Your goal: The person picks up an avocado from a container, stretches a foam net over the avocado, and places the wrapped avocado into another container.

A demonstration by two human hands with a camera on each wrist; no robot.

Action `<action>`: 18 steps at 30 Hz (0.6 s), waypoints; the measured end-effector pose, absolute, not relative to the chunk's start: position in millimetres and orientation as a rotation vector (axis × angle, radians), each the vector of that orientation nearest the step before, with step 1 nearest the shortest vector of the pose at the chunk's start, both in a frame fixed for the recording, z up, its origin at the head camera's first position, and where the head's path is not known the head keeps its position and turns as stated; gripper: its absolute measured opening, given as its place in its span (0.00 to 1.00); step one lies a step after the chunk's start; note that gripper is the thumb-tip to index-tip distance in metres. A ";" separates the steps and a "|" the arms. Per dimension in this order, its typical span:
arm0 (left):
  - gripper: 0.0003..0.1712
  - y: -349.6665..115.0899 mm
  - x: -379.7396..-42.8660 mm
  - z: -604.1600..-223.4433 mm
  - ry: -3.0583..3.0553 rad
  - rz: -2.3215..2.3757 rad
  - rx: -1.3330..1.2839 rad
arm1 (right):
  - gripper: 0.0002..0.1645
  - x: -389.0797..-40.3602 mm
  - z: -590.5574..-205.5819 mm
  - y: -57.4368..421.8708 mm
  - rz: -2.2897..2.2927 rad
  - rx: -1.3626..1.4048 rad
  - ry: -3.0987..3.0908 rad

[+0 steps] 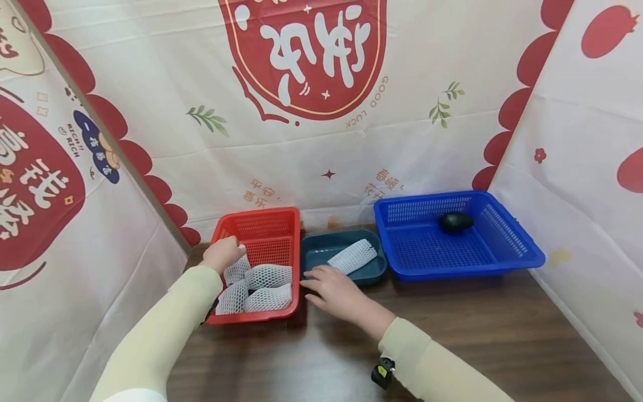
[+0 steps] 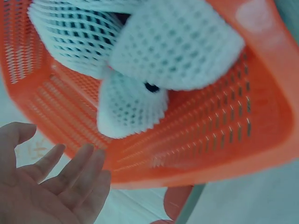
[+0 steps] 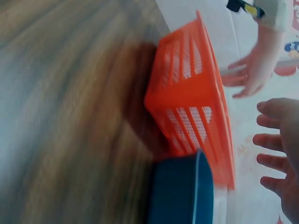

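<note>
My left hand (image 1: 221, 255) is above the left side of the red basket (image 1: 294, 240). In the left wrist view its fingers are loosely bent with nothing in them. Several white foam net sleeves (image 1: 268, 298) lie in that basket, bulging, with dark patches showing through their mesh. My right hand (image 1: 335, 295) hovers at the front edge of the teal tray (image 1: 313, 251), fingers spread and holding nothing. A flat-looking white foam net sleeve (image 1: 354, 256) lies slantwise inside this tray, its lower end close to the right hand.
To the right stands a blue basket (image 1: 422, 254) holding one dark green avocado (image 1: 455, 221). All three containers sit in a row on the brown wooden table (image 1: 351, 357). Printed white cloth walls (image 1: 311, 162) rise behind and at both sides.
</note>
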State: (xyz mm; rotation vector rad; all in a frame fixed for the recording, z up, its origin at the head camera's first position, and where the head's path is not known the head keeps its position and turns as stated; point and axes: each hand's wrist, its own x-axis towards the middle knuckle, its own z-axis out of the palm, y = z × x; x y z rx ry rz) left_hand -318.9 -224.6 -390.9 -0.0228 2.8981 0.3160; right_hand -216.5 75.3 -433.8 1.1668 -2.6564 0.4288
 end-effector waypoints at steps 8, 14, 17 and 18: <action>0.23 -204.3 -295.2 -388.5 2.892 0.594 -0.049 | 0.24 -229.5 -424.9 108.8 0.412 1.006 -2.747; 0.22 -177.7 -277.2 -391.0 2.826 0.883 -0.038 | 0.25 -237.4 -423.4 133.1 0.417 0.913 -2.775; 0.22 -160.6 -267.1 -390.9 2.833 0.927 -0.007 | 0.25 -240.3 -420.7 145.5 0.407 0.856 -2.786; 0.22 -154.6 -263.9 -391.2 2.840 0.936 0.005 | 0.25 -241.3 -419.6 149.7 0.413 0.844 -2.781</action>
